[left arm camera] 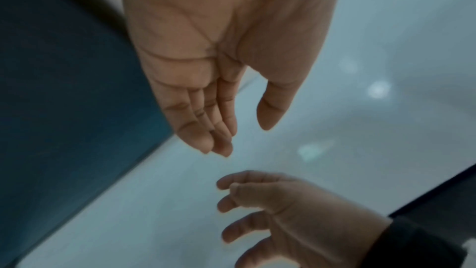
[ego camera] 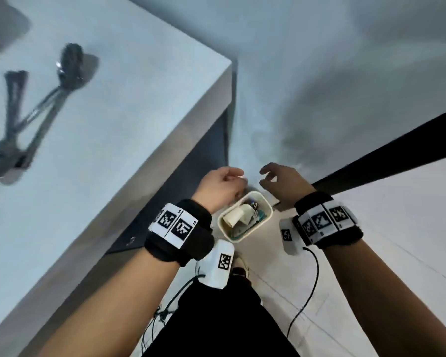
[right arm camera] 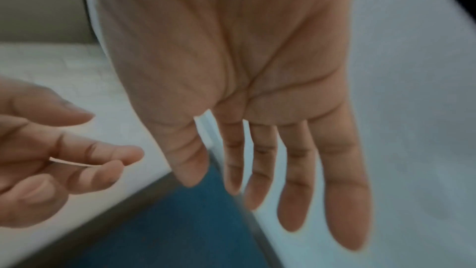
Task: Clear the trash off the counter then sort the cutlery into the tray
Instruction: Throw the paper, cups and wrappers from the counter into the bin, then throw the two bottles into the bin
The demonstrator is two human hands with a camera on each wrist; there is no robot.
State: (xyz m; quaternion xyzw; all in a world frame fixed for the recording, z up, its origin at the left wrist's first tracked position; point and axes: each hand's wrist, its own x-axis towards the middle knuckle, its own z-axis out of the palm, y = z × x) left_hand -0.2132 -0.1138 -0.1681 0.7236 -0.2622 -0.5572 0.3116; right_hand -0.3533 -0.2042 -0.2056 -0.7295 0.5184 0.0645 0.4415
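Observation:
A small cream bin (ego camera: 264, 199) stands on the floor beside the counter, filled with a paper cup (ego camera: 236, 217) and other scraps. Both my hands hover above it and hold nothing. My left hand (ego camera: 223, 185) is just left of the bin, fingers loosely extended (left arm camera: 221, 127). My right hand (ego camera: 281, 180) is just right of it, fingers straight and spread (right arm camera: 296, 191). A blurred pile of dark cutlery (ego camera: 36, 106) lies on the pale counter (ego camera: 113, 124) at the upper left.
The counter's corner (ego camera: 229, 64) juts out above the bin, with a dark cabinet front (ego camera: 180, 197) beneath it. A dark strip (ego camera: 397, 148) crosses the floor at right. Cables (ego camera: 307, 292) hang from my wrists over my black clothing.

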